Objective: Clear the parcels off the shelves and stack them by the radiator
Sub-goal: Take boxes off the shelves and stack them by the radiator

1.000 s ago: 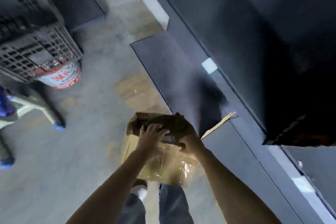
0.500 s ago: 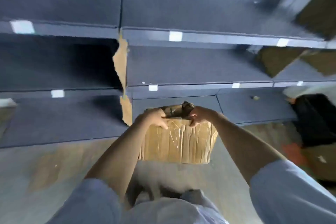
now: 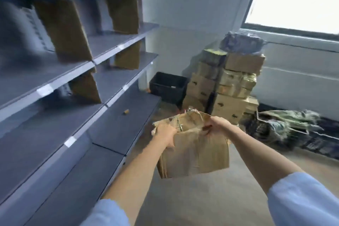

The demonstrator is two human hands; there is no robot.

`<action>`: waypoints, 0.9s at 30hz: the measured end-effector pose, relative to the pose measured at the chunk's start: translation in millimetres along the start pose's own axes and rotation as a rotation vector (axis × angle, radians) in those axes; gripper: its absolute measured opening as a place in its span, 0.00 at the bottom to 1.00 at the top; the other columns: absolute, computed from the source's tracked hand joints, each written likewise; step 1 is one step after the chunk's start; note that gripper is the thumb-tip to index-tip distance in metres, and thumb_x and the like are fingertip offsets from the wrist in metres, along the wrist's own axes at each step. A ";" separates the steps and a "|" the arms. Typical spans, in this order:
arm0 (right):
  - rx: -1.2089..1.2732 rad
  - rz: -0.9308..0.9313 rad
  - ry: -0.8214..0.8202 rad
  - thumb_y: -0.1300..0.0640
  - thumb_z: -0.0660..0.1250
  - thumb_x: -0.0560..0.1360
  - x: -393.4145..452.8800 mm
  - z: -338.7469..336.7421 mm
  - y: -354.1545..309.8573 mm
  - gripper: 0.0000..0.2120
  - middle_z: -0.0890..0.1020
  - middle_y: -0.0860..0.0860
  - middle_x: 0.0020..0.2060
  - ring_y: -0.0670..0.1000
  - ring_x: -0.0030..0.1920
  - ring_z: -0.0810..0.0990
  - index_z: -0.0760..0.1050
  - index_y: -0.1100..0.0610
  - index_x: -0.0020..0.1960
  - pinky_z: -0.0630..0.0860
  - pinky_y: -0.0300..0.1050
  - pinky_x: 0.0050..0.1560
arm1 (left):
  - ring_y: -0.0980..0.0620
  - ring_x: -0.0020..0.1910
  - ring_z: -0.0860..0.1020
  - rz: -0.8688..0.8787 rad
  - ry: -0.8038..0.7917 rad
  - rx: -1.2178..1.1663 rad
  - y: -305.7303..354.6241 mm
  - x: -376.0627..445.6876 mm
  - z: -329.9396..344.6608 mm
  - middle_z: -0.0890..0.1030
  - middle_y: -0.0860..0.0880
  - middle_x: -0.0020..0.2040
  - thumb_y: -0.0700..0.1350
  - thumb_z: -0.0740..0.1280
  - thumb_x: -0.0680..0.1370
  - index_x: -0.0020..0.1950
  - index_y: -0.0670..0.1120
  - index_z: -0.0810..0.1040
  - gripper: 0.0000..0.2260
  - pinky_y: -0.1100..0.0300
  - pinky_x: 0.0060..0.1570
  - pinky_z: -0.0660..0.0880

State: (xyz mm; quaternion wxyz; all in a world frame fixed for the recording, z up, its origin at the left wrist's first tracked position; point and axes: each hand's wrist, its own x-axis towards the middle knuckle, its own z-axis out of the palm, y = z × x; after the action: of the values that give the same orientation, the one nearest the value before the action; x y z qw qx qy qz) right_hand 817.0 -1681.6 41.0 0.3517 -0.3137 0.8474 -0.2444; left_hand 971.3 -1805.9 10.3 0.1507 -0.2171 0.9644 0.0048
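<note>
A battered brown cardboard parcel with a torn, crumpled top [image 3: 194, 145] hangs in the air in front of the person, above the grey concrete floor [image 3: 211, 198] and just off the end of the grey metal shelving [image 3: 117, 130]. The left hand [image 3: 165, 133] curls over the parcel's upper left corner, and the right hand [image 3: 219, 124] pinches the ragged rim at the upper right, so the box is carried by its top edge rather than from beneath. The shelves in view hold only upright brown cardboard dividers [image 3: 63, 29] and one small scrap. Ahead, under the bright window [image 3: 300, 0], stands the stack of taped cardboard boxes [image 3: 225, 86] topped with a dark plastic-wrapped bundle [image 3: 242, 42], with a black plastic crate [image 3: 167, 86] to its left; the pale wall panel behind the stack may be the radiator, though motion blur leaves that unsure. The step in hand looks like the carry from shelf to stack. The next move calls for walking the parcel across and setting it level on or beside the pile, probably with a hand shifted underneath, since the torn rim seems a weak hold.
</note>
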 end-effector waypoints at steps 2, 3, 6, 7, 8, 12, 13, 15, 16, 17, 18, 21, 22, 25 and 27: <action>-0.269 0.025 0.191 0.61 0.62 0.77 9.4 -73.4 37.8 0.11 0.80 0.51 0.35 0.35 0.32 0.80 0.77 0.66 0.56 0.73 0.28 0.31 | 0.46 0.62 0.75 0.049 0.065 0.057 47.8 60.2 -32.4 0.77 0.46 0.61 0.52 0.71 0.71 0.62 0.47 0.75 0.22 0.54 0.57 0.72; -0.465 0.018 0.252 0.57 0.65 0.74 15.7 -103.8 55.3 0.11 0.81 0.51 0.41 0.41 0.42 0.82 0.78 0.59 0.54 0.74 0.33 0.38 | 0.46 0.61 0.75 0.068 0.106 0.074 68.6 86.1 -48.5 0.77 0.46 0.61 0.49 0.69 0.72 0.62 0.47 0.75 0.19 0.55 0.57 0.72; -0.778 0.035 0.414 0.50 0.66 0.72 38.6 -174.9 87.5 0.08 0.83 0.49 0.49 0.55 0.52 0.80 0.79 0.46 0.50 0.74 0.43 0.47 | 0.46 0.58 0.77 0.122 0.256 0.112 109.8 149.7 -93.7 0.77 0.46 0.59 0.44 0.66 0.74 0.62 0.46 0.75 0.16 0.55 0.52 0.73; -0.766 0.032 0.465 0.49 0.65 0.72 48.9 -194.8 94.0 0.08 0.83 0.49 0.49 0.56 0.52 0.80 0.79 0.45 0.49 0.74 0.44 0.48 | 0.46 0.58 0.77 0.133 0.301 0.123 116.4 168.6 -107.4 0.77 0.46 0.58 0.42 0.65 0.75 0.62 0.45 0.74 0.16 0.55 0.51 0.74; -0.751 0.010 0.529 0.49 0.64 0.73 58.6 -212.1 95.5 0.08 0.83 0.50 0.49 0.56 0.52 0.80 0.79 0.44 0.50 0.73 0.44 0.48 | 0.46 0.57 0.76 0.139 0.343 0.135 119.2 187.5 -119.8 0.76 0.45 0.58 0.41 0.65 0.75 0.63 0.44 0.74 0.16 0.56 0.51 0.74; -0.688 -0.104 0.754 0.48 0.62 0.75 118.7 -267.2 91.0 0.08 0.84 0.48 0.49 0.54 0.51 0.81 0.79 0.42 0.50 0.68 0.42 0.44 | 0.48 0.56 0.75 0.154 0.500 0.172 105.1 267.8 -176.0 0.75 0.46 0.56 0.39 0.66 0.74 0.60 0.44 0.72 0.15 0.57 0.48 0.74; -0.668 -0.125 0.798 0.48 0.62 0.74 136.9 -281.4 86.7 0.08 0.84 0.48 0.49 0.54 0.50 0.81 0.79 0.42 0.50 0.68 0.42 0.44 | 0.48 0.56 0.75 0.154 0.540 0.179 98.4 289.0 -192.5 0.76 0.47 0.56 0.39 0.67 0.74 0.60 0.45 0.72 0.15 0.57 0.48 0.74; -0.640 -0.157 0.883 0.49 0.63 0.74 172.8 -313.9 73.2 0.08 0.84 0.48 0.48 0.54 0.49 0.82 0.79 0.42 0.50 0.67 0.42 0.43 | 0.49 0.55 0.75 0.151 0.613 0.197 85.2 332.4 -229.0 0.76 0.47 0.56 0.41 0.68 0.74 0.59 0.45 0.73 0.14 0.58 0.48 0.74; -0.628 -0.177 0.924 0.50 0.63 0.73 188.4 -331.7 63.6 0.08 0.85 0.47 0.47 0.55 0.48 0.82 0.79 0.42 0.49 0.65 0.41 0.42 | 0.49 0.55 0.75 0.145 0.641 0.206 79.6 353.8 -247.9 0.76 0.47 0.56 0.41 0.68 0.74 0.58 0.46 0.73 0.14 0.58 0.48 0.74; -0.632 -0.206 0.963 0.50 0.64 0.73 205.9 -353.3 54.5 0.08 0.85 0.47 0.47 0.55 0.47 0.82 0.80 0.42 0.48 0.64 0.41 0.41 | 0.48 0.55 0.76 0.141 0.667 0.209 74.9 376.8 -267.4 0.76 0.48 0.56 0.40 0.68 0.74 0.58 0.46 0.74 0.14 0.58 0.47 0.74; -0.645 -0.225 0.989 0.50 0.64 0.72 223.1 -377.0 44.2 0.07 0.85 0.47 0.46 0.55 0.47 0.82 0.80 0.43 0.47 0.64 0.41 0.40 | 0.48 0.55 0.76 0.140 0.696 0.204 70.5 400.6 -286.6 0.77 0.48 0.56 0.40 0.69 0.73 0.58 0.46 0.74 0.14 0.57 0.48 0.74; -0.672 -0.235 1.007 0.51 0.63 0.72 272.3 -453.9 11.6 0.08 0.84 0.48 0.49 0.56 0.49 0.82 0.79 0.44 0.48 0.70 0.43 0.44 | 0.47 0.57 0.75 0.152 0.794 0.159 57.3 470.5 -344.5 0.76 0.48 0.56 0.40 0.69 0.73 0.58 0.45 0.72 0.14 0.56 0.50 0.73; -0.690 -0.228 1.011 0.51 0.63 0.72 287.7 -479.4 0.4 0.08 0.83 0.47 0.51 0.55 0.51 0.81 0.78 0.44 0.50 0.71 0.44 0.46 | 0.47 0.58 0.74 0.165 0.820 0.135 52.7 493.2 -364.4 0.76 0.47 0.56 0.41 0.69 0.73 0.58 0.45 0.72 0.15 0.56 0.51 0.73; -0.767 -0.225 1.054 0.53 0.62 0.73 331.0 -547.2 -27.7 0.10 0.82 0.47 0.54 0.53 0.55 0.80 0.77 0.46 0.52 0.68 0.45 0.47 | 0.46 0.60 0.72 0.193 0.885 0.070 42.9 560.9 -418.7 0.75 0.46 0.58 0.39 0.68 0.74 0.61 0.45 0.71 0.16 0.54 0.52 0.73; -0.774 -0.222 1.111 0.55 0.62 0.74 358.7 -585.9 -35.5 0.11 0.81 0.47 0.54 0.54 0.56 0.78 0.77 0.47 0.54 0.68 0.47 0.50 | 0.46 0.61 0.70 0.204 0.929 0.037 43.2 603.1 -448.0 0.74 0.46 0.59 0.38 0.68 0.75 0.63 0.45 0.69 0.18 0.53 0.53 0.73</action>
State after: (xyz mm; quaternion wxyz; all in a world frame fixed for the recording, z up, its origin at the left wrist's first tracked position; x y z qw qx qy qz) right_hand 191.2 -1844.8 275.7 -0.2998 -0.3300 0.8912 -0.0835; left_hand 305.0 -2051.9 259.0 -0.2940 -0.0978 0.9460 -0.0952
